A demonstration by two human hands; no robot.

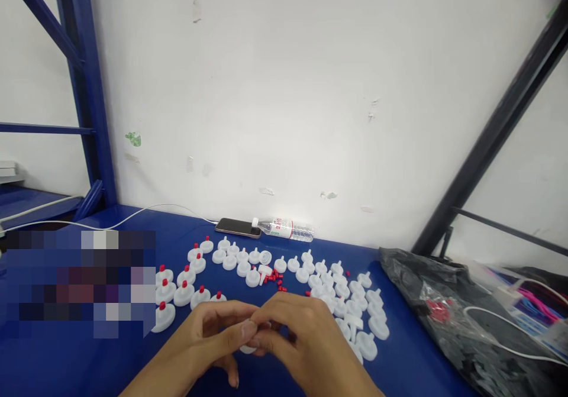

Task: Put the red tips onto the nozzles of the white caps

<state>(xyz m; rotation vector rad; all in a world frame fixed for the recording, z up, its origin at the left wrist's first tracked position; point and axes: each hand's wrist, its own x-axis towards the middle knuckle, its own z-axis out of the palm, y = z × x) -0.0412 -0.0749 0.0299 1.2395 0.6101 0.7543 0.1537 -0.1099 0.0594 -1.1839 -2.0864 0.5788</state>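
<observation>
One mostly hidden white piece (247, 349) is sitting this side of the bottle (281, 229), left grip (217, 331) and right grip (306, 331) both pinching it; they're probably fitting one of the red caps (274, 277), the next move calling for straight pressure.

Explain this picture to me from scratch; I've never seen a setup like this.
There is no machine here, just a person's bare left hand and right hand. The single picture comes from a camera worn on the head, looking forward and down. Both hands close together on a white piece, mostly hidden by fingers. On the blue table are red-tipped white pieces at left, bare-spouted ones at right, and loose red caps between. Behind lie a phone and a bottle on its side. A pixelated patch covers part of the left.
</observation>
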